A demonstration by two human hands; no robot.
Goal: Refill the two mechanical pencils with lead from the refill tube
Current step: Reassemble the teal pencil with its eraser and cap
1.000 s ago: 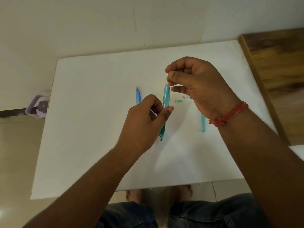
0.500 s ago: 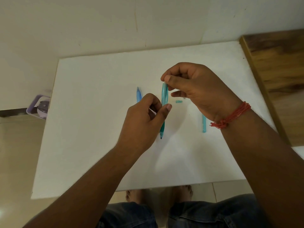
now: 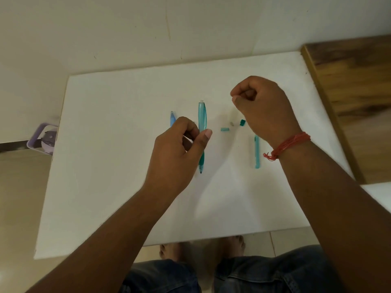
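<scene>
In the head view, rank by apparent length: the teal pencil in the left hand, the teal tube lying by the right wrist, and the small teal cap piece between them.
1. teal pencil, though held nearer the camera
2. teal tube
3. small teal cap piece

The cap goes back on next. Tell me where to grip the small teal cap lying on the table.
Pinch the teal cap across its short width, coming straight down from above: it lies flat and crosswise on the white table, open space around it, the right hand nearest.
</scene>
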